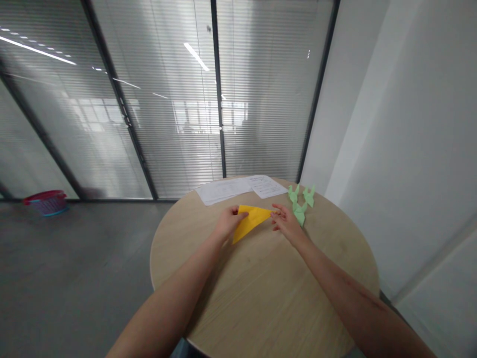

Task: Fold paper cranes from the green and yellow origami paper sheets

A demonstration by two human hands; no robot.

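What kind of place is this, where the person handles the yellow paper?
Probably an office or meeting room: glass partition walls with blinds behind them, and a round wooden table bearing printed sheets. The left hand and right hand are at the yellow paper.

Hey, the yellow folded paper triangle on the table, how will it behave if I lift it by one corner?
The yellow paper triangle looks thin and flat, so probably very light and likely to droop. Its fold may stiffen it slightly. On the smooth table it would likely slide easily when pushed.
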